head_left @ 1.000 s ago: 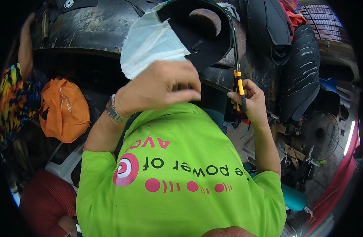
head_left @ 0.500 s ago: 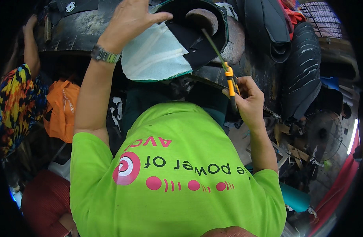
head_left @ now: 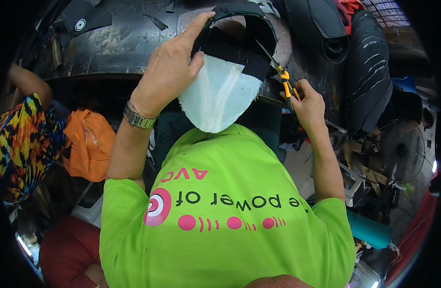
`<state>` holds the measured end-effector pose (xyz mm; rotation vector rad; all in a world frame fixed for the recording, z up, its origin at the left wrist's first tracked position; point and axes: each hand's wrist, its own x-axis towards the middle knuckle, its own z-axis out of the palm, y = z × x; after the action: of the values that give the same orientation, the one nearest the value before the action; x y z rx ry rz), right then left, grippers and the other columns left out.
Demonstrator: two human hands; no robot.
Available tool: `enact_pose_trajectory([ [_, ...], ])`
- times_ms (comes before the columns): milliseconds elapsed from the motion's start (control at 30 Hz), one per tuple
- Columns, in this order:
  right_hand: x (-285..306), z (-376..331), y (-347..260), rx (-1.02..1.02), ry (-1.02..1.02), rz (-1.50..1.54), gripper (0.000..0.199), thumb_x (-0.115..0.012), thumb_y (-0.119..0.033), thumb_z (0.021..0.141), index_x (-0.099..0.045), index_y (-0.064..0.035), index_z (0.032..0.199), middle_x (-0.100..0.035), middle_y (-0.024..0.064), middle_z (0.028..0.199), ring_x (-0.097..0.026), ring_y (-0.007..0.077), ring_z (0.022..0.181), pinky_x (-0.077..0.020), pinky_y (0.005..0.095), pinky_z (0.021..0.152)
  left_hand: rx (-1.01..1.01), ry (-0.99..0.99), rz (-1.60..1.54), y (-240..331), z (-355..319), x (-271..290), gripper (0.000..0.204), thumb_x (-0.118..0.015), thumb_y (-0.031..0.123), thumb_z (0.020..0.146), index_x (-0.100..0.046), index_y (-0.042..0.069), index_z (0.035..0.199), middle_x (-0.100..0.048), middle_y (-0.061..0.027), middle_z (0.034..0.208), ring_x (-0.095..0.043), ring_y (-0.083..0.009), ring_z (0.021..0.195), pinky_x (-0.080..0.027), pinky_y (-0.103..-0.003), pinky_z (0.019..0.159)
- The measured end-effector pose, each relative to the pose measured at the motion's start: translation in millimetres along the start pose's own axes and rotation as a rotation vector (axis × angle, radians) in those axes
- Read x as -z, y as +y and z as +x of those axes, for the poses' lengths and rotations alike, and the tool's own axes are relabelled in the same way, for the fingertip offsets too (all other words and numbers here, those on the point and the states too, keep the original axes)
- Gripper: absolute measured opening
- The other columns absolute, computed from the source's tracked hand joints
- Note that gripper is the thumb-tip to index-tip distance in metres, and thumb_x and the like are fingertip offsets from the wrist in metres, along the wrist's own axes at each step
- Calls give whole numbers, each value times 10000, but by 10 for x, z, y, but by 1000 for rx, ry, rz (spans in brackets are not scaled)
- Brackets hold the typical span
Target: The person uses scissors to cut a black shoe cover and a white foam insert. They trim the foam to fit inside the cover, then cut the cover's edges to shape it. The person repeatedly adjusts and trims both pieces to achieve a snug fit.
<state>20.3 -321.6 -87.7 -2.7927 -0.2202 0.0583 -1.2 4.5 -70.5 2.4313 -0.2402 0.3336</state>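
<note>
A black sewn piece (head_left: 253, 21) with a curved, stiff-looking rim lies at the table's front. A pale blue fabric panel (head_left: 214, 98) with frayed edges and whitish bands hangs from it toward my lap. My left hand (head_left: 170, 69) grips the piece at its left side, index finger along the rim and thumb by the pale panel. In my right hand (head_left: 306, 103) are scissors (head_left: 286, 81) with yellow and black handles. Their long blades point up and left, close to the right side of the piece and apart from the pale panel.
Black padded pieces (head_left: 359, 77) are stacked at the right of the dark worktable (head_left: 119, 43). Dark scraps (head_left: 86, 19) lie at the far left. A person in a colourful sleeve (head_left: 21, 139) is at the left, near an orange bag (head_left: 88, 144). A fan (head_left: 402, 151) stands at the right.
My left hand has come down and right onto the black piece's left side. The piece has turned, and its pale panel now points toward me. The scissors stay in my right hand.
</note>
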Motion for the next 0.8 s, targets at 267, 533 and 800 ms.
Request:
enact_pose_trajectory([
  [267,71,88,58,168,30,-154,230,-694,-171,792,-556,-73,947,-656,170,779,-654,381,775,-489,471,681,-101,-23,-263,-194,301,73,747,-810,401,783,-511,87,1392,-578,-162,1291,-622,-288,1111,-539,-376,881],
  [533,170,119,93,270,80,-227,287,-721,-161,761,-592,-94,1008,-675,124,853,-650,316,860,-451,423,747,-151,-96,-234,-247,379,13,673,-599,92,828,-454,198,1476,-616,-148,1277,-659,-254,1036,-542,-364,907],
  [800,484,262,195,480,143,-424,375,-762,-136,708,-592,-114,1041,-646,46,929,-624,227,949,-403,428,880,-100,-205,-160,-359,563,21,632,-557,-22,881,-497,232,1457,-629,-127,1322,-670,-266,1083,-540,-385,949],
])
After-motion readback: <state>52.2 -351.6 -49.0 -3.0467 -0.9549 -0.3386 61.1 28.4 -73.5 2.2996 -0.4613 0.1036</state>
